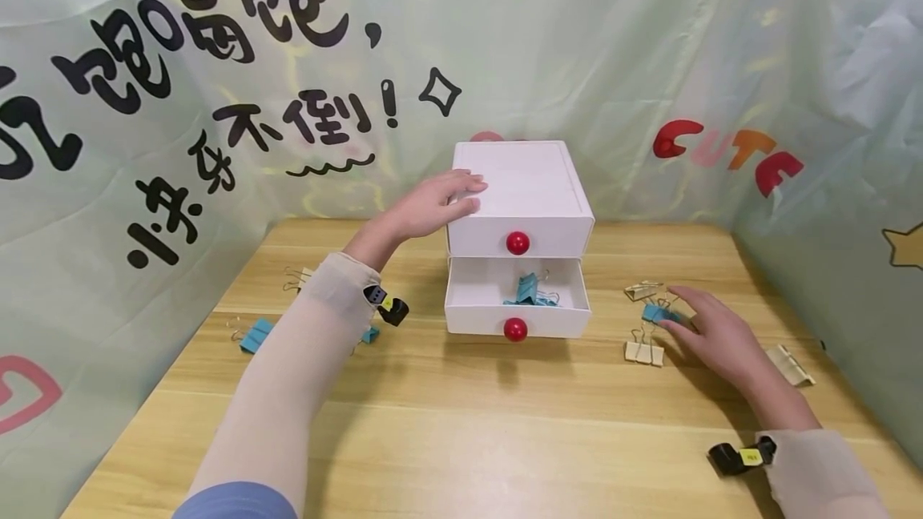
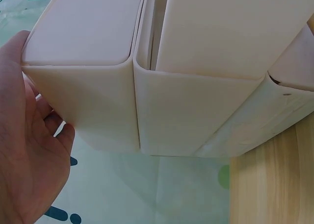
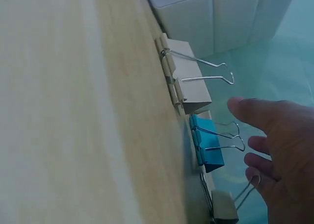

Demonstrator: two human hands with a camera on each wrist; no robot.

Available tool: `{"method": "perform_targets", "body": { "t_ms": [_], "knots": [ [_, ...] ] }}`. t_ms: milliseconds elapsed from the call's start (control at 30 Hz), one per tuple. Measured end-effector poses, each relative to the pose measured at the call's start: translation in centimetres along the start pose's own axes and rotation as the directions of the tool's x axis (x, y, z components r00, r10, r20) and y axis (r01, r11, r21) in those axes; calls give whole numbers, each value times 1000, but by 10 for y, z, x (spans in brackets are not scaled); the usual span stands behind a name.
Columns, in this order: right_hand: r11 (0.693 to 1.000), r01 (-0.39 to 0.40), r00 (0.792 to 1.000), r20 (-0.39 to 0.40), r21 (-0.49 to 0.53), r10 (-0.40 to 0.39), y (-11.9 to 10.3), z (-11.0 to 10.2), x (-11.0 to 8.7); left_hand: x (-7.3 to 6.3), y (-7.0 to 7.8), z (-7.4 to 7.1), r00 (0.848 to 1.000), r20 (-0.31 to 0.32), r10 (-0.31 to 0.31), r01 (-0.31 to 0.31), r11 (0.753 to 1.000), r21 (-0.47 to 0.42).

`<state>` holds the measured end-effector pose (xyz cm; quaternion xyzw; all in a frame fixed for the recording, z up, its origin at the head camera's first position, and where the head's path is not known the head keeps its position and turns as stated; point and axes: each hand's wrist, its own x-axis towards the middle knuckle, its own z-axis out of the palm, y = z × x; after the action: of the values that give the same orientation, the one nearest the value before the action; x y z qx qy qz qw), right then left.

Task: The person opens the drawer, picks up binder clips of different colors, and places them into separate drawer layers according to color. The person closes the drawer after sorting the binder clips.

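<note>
Blue binder clip [image 1: 656,313] sits at the fingertips of the right hand [image 1: 724,339]. Handling, by judgement: light, stiff in the body, springy at the jaw, not fragile; the painted faces may be slightly slippery. Best hold is probably thumb and forefinger across the body, near the spine; the thin wire handles likely swing if pinched alone.

Position: clip lies just ahead of the right thumb and forefinger, its wire handles raised from the table [image 1: 469,455] toward the fingers. Right hand is part-open, thumb apart from the forefinger, with nothing in hold; whether a fingertip touches the clip cannot be told. On the table, clip lies toward the right edge, nearer the back edge than the front.

Immediate surroundings: one cream clip [image 1: 644,290] just beyond, toward the back edge; a second cream clip [image 1: 644,353] just on the near side; a third cream clip [image 1: 793,365] beside the right forearm, close to the right edge.

Farther out: white drawer unit [image 1: 522,179] stands near the middle of the back edge, lower drawer [image 1: 476,321] pulled out, blue clips [image 1: 528,290] inside. Left hand [image 1: 436,203] rests on the unit's top at its left side, fingers loosely extended. Another blue clip [image 1: 255,335] lies near the table's left edge.
</note>
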<state>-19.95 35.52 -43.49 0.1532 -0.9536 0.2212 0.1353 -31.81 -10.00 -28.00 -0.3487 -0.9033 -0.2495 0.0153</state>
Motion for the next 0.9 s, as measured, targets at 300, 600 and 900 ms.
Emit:
{"method": "perform_targets", "body": {
  "t_ms": [300,600,900],
  "knots": [
    [990,73,994,88,-123,-62,-2,-2,11,1,-2,1,1000,1,12,-12,1000,5],
    [957,222,960,212,-186,-182,-11,2,20,2,-2,2,1000,4,21,-21,1000,10],
    [958,222,955,239,-180,-177,-22,-1,28,0,-4,0,1000,3,7,-7,1000,-5]
  ]
}}
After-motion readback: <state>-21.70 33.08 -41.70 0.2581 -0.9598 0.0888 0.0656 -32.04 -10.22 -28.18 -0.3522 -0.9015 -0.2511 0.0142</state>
